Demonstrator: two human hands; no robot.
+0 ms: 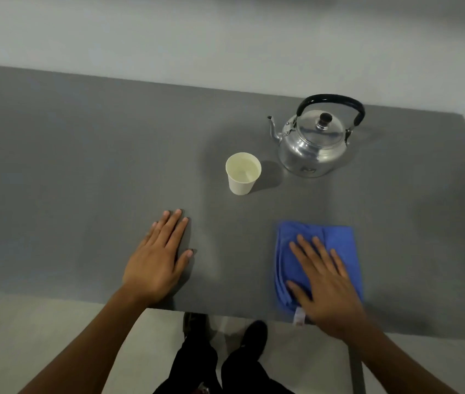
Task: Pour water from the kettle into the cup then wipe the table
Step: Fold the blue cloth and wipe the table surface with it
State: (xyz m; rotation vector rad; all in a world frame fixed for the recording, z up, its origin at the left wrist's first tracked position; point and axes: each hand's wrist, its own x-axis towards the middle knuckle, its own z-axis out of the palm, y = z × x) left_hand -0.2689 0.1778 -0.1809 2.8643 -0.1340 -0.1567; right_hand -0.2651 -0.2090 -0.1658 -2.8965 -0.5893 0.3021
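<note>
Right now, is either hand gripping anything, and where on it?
Nothing is gripped. The right hand lies flat, fingers spread, on the blue cloth, pressing its near half. The left hand rests flat on the bare table.

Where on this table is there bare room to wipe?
Wide bare stretch left of the cup and left hand; a strip between the hands. Crowded at right: kettle, cup, cloth under right hand.

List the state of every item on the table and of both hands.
kettle: upright, lid on, untouched.
cup: upright, holding water.
blue cloth: folded flat near the table's front edge, under the right hand.
left hand: flat on the table, empty.
right hand: open, pressing on the cloth.
</note>
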